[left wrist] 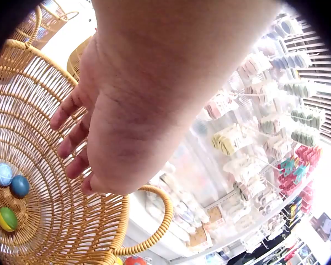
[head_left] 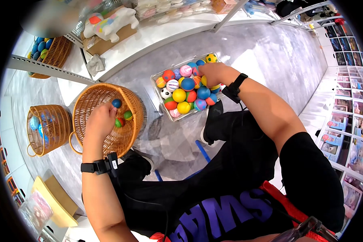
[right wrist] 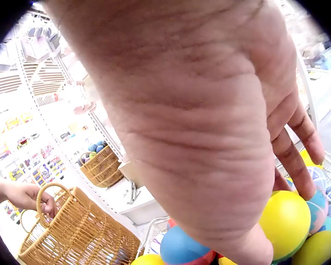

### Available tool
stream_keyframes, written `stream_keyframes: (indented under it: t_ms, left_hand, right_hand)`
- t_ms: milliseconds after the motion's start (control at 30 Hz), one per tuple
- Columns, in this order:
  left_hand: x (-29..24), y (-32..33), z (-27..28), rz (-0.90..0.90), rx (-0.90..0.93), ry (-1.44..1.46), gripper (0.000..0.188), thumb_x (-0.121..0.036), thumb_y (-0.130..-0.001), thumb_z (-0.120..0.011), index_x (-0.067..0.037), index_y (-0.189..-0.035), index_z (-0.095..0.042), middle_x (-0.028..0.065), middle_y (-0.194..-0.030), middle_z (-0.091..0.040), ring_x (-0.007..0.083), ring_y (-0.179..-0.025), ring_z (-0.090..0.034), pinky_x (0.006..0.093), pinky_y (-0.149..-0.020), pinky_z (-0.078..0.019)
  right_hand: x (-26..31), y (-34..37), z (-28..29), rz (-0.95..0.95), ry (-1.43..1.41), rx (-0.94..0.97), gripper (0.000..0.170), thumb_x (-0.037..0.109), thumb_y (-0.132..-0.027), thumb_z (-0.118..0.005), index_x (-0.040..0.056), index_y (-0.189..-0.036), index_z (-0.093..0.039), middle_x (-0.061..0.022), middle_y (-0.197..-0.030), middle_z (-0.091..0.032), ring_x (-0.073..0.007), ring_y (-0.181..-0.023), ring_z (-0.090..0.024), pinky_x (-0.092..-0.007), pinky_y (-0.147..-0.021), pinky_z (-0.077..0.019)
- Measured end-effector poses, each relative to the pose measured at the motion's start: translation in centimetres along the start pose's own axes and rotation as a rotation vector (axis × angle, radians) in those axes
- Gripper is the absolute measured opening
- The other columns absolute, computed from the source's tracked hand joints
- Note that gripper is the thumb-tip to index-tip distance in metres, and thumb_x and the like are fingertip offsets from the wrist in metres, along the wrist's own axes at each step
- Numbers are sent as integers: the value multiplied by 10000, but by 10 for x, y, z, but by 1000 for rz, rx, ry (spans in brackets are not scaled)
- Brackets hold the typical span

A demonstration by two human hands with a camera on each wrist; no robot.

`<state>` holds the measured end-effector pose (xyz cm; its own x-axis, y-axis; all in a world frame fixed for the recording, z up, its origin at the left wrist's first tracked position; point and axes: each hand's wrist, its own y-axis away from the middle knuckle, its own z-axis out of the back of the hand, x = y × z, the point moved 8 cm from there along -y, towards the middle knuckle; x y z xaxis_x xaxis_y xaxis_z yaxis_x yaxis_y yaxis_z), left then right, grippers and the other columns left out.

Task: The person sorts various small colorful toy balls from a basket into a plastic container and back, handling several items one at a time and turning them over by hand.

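Note:
My left hand (head_left: 100, 122) is over a large wicker basket (head_left: 81, 105), fingers loosely bent and empty in the left wrist view. A dark blue ball (head_left: 116, 103) shows just past its fingertips in the head view. Deeper in the basket lie a green and red ball (head_left: 119, 122) and a green ball (head_left: 128, 115). My right hand (head_left: 215, 75) reaches down into a clear bin (head_left: 156, 95) heaped with colourful balls. Its fingers (right wrist: 294, 165) extend among the balls, beside a yellow ball (right wrist: 287, 221) near the thumb.
A smaller wicker basket (head_left: 48, 137) with blue balls stands at the left. Another ball-filled basket (head_left: 59, 52) sits behind a shelf post. A white shelf (head_left: 157, 38) curves along the back, and packed display shelves (head_left: 351, 117) line the right.

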<state>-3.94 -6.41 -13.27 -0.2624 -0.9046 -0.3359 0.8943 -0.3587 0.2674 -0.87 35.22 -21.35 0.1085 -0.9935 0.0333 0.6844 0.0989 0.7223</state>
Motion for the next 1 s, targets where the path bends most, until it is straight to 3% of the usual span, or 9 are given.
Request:
stream_keyframes:
  t_ms: [267,367,533,667,700,767,900,967,1000]
  left_hand:
    - [13,1,-7,74,236,-32,247,-219,-918,-767,-18,-1055,-722,231,-1070,-740,404,-1053,-706,507,-915,-553]
    - [24,6,3,107,194,-65,262,-196,-886,-789,-20,-1071,-729,238,-1096,-746,399,-1069,-711,491,-940,-551]
    - [94,22,60,126,-168,160,289,-201,-901,-764,-52,-1146,-723,189,-1080,-718,395,-1068,-678,482,-961,-538]
    - [133,70,83,375,-316,-115,428,-218,-942,-753,-56,-1324,-649,211,-1319,-652,404,-1235,-613,486,-1043,-505]
    - [159,77,65,468,-262,-161,513,-258,-950,-735,-42,-1393,-595,242,-1369,-622,421,-1275,-600,505,-1071,-498]
    - [197,88,28,558,-107,-127,657,-302,-982,-683,22,-1513,-471,328,-1443,-570,469,-1369,-558,525,-1127,-481]
    - [226,92,19,429,-333,-2,568,-298,-1018,-618,87,-1426,-523,323,-1211,-708,475,-1119,-716,511,-978,-588]
    - [231,109,16,832,-203,378,526,-352,-1045,-598,110,-1298,-608,267,-1029,-751,372,-833,-778,476,-707,-644]
    - [228,110,18,837,-208,380,526,-352,-1045,-598,110,-1298,-608,267,-1029,-751,372,-833,-778,476,-707,-644]
  right_hand:
    - [-3,4,9,-26,-44,-13,677,276,-720,-869,126,-1338,-635,-130,-1203,-745,-328,-1130,-718,-425,-920,-577]
    - [-9,0,17,23,-90,-74,681,274,-722,-844,96,-1349,-649,-175,-1243,-734,-358,-1156,-710,-439,-928,-582]
    - [7,12,63,129,-92,-238,679,362,-774,-860,94,-1352,-626,-217,-1247,-693,-403,-1177,-667,-449,-984,-546]
    - [52,39,103,210,-364,-312,526,308,-825,-854,88,-1257,-653,-117,-1099,-683,-251,-966,-681,-374,-843,-560]
    - [64,41,107,297,-400,-329,462,296,-888,-827,95,-1263,-647,-66,-1062,-658,-170,-904,-654,-328,-787,-550]
    - [97,57,114,348,-511,-294,450,306,-912,-814,97,-1274,-646,-58,-1075,-655,-156,-909,-655,-320,-782,-548]
    - [157,83,122,476,-625,-290,510,403,-944,-786,97,-1323,-635,-82,-1119,-655,-177,-942,-677,-343,-825,-570]
    - [188,81,113,523,-764,-236,613,425,-940,-794,73,-1396,-584,-94,-1149,-660,-188,-1017,-671,-336,-872,-567]
    - [203,77,107,529,-759,-235,613,425,-940,-794,73,-1396,-584,-94,-1149,-660,-188,-1017,-671,-336,-872,-567]
